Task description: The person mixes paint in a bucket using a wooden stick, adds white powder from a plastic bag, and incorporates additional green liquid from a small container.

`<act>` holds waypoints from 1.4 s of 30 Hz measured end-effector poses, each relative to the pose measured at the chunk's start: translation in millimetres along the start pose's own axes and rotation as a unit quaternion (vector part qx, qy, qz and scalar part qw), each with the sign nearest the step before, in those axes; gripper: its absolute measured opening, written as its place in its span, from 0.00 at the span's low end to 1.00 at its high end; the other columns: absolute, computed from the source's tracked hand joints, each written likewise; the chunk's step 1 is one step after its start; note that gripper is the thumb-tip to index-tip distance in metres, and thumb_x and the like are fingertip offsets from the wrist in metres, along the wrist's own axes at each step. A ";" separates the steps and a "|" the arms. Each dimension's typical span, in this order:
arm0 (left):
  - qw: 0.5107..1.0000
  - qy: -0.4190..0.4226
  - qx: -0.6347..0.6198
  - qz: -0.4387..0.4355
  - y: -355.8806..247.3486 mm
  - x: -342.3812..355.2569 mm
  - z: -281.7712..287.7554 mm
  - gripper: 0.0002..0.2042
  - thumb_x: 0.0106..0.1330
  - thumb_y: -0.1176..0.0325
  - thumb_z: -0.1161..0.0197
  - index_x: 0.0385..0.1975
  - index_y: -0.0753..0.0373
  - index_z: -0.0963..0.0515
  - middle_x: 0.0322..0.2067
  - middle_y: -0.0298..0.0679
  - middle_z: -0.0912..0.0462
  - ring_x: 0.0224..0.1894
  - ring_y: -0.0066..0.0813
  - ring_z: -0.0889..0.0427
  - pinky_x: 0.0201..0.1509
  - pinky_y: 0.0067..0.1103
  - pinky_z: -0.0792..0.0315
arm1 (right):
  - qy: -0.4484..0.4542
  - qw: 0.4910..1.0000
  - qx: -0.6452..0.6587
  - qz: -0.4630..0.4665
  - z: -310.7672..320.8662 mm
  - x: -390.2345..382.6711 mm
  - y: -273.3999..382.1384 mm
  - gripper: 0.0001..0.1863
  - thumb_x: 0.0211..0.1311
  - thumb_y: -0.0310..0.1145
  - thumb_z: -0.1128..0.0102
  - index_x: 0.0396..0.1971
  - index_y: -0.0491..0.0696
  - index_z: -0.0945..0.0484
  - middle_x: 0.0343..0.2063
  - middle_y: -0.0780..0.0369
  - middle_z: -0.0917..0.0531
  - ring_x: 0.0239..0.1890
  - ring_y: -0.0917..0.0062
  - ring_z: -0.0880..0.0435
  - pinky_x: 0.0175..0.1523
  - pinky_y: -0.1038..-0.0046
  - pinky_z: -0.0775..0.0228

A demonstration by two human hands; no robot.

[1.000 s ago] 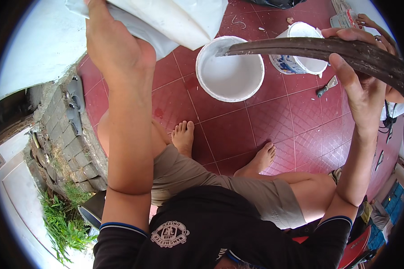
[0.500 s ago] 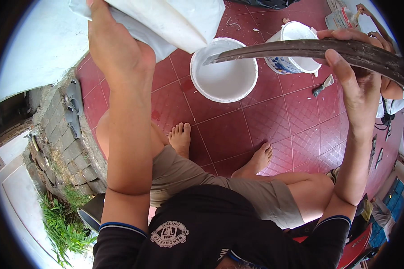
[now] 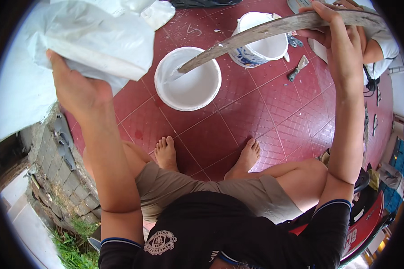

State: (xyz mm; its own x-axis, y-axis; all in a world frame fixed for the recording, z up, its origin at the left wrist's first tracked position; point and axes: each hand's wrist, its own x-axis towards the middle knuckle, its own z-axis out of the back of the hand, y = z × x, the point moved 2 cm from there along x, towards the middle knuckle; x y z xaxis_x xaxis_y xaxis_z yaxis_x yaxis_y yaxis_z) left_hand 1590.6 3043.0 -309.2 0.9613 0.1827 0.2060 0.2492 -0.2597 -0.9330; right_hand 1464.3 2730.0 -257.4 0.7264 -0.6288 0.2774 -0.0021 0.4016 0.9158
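My left hand [image 3: 78,89] grips the edge of a white plastic sack [image 3: 94,33], raised at the upper left; the sack's contents are hidden. In my right hand [image 3: 339,38] is a long, curved-looking wooden stick [image 3: 265,31], brown-grey with white smears, its fingers wrapped round the upper part. The stick slants down to the left, and its tip reaches into a white bucket [image 3: 217,83] on the floor. White material shows inside that bucket. Beside it stands a second white bucket with blue print [image 3: 244,57], behind the stick, white-coated inside.
A putty knife [image 3: 297,68] lies on the red tiled floor [image 3: 238,103]. Another person [image 3: 379,51] sits at the upper right. A black bag [image 3: 204,3] lies at the far edge. Broken paving [image 3: 69,168] borders the left, and a red motorbike [image 3: 368,219] stands at lower right.
The buckets sit further left and lower in view. My left hand and the sack have moved left and down, away from the bucket. My right hand is higher, with the stick steeper.
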 end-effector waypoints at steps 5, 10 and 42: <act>1.000 0.002 0.007 0.011 -1.8 -1.3 -5.3 0.24 0.81 0.56 0.66 0.67 0.65 0.39 0.61 0.57 0.29 0.62 0.56 0.25 0.68 0.46 0.32 | 0.057 0.997 0.041 -0.023 37.5 31.5 -25.9 0.14 0.67 0.37 0.46 0.35 0.40 0.22 0.29 0.57 0.17 0.29 0.73 0.14 0.32 0.73 0.19; 0.999 0.004 -0.013 0.031 -6.8 -9.9 -19.8 0.25 0.81 0.55 0.65 0.69 0.65 0.41 0.62 0.57 0.30 0.62 0.56 0.25 0.68 0.46 0.32 | 0.063 0.990 0.089 -0.093 58.2 44.5 -31.3 0.15 0.67 0.38 0.46 0.40 0.40 0.23 0.29 0.57 0.16 0.29 0.72 0.13 0.33 0.74 0.19; 0.995 -0.030 -0.047 0.086 -3.2 -15.1 -30.1 0.23 0.78 0.58 0.58 0.66 0.65 0.38 0.59 0.49 0.28 0.60 0.56 0.24 0.64 0.49 0.28 | -0.404 0.798 0.360 -0.266 248.9 -67.0 -338.6 0.12 0.66 0.37 0.42 0.39 0.43 0.28 0.40 0.55 0.19 0.41 0.66 0.16 0.52 0.63 0.14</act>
State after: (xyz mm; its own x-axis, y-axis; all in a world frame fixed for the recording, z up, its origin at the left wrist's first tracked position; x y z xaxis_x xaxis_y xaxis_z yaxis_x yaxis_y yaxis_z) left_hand 1578.8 3012.5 -300.5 0.9827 0.1836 0.0250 0.0943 -0.3792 -0.9205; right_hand 1245.3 2470.4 -513.8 0.0769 -0.9231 -0.3769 -0.4466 -0.3698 0.8147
